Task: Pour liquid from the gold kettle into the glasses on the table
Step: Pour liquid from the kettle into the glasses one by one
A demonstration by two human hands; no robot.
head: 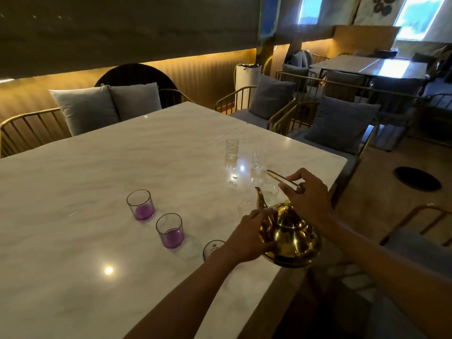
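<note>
Both forearms reach in over the near edge of the marble tabletop (85,192), where the left hand (249,237) lies with relaxed fingers against the side of the gold kettle (291,237), which sits by the right edge, spout away from the person. Above it, the right hand (309,192) pinches the kettle's thin raised handle (283,180) between thumb and fingertips. Two purple-bottomed glasses (140,205) stand left of the kettle, a star-marked glass (214,248) touches the left wrist, and clear glasses (231,148) cluster beyond the spout.
</note>
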